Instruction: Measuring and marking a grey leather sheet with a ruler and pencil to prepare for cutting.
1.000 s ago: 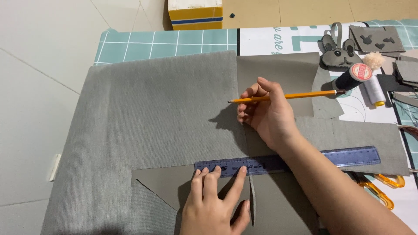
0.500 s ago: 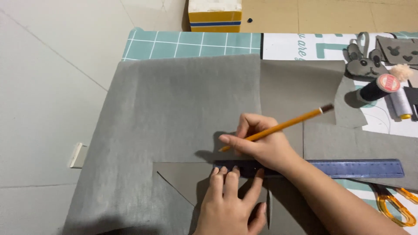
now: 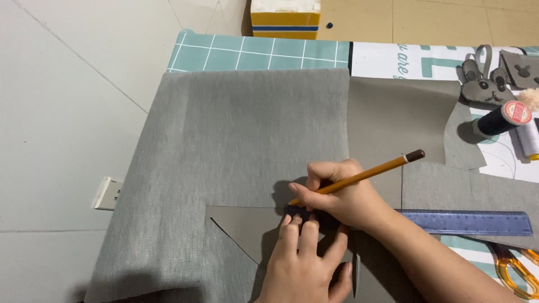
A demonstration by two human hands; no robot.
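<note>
A large sheet of grey fabric (image 3: 236, 168) lies spread over the surface (image 3: 258, 53), a teal grid cutting mat showing only as a strip beyond the cloth's far edge, while the sheet's near edge runs out of view at the bottom. A darker grey piece (image 3: 393, 118) lies just beside it to the right, partly overlapped. A blue ruler (image 3: 471, 223) stretches across the fabric, its left end hidden beneath both hands, so the exact spot where it stops cannot be made out. The left hand (image 3: 306, 264), cut off at the wrist by the lower edge, lies flat with fingers spread and fingertips pressed down on the ruler's end. The right hand (image 3: 342, 196), its forearm entering from the lower right, is curled shut around a yellow pencil (image 3: 365, 177) held at a slant, dark cap up and to the right; the tip is buried behind the fingers at the ruler's edge, and whether it touches the cloth cannot be told. The two hands sit touching, one just above the other. At right, orange-handled scissors (image 3: 514, 269) are clipped by the frame, a dark thread spool (image 3: 502, 119) stands near a grey rabbit-shaped felt piece (image 3: 485, 90), and a yellow and white box (image 3: 285, 17) is cropped at the top.
</note>
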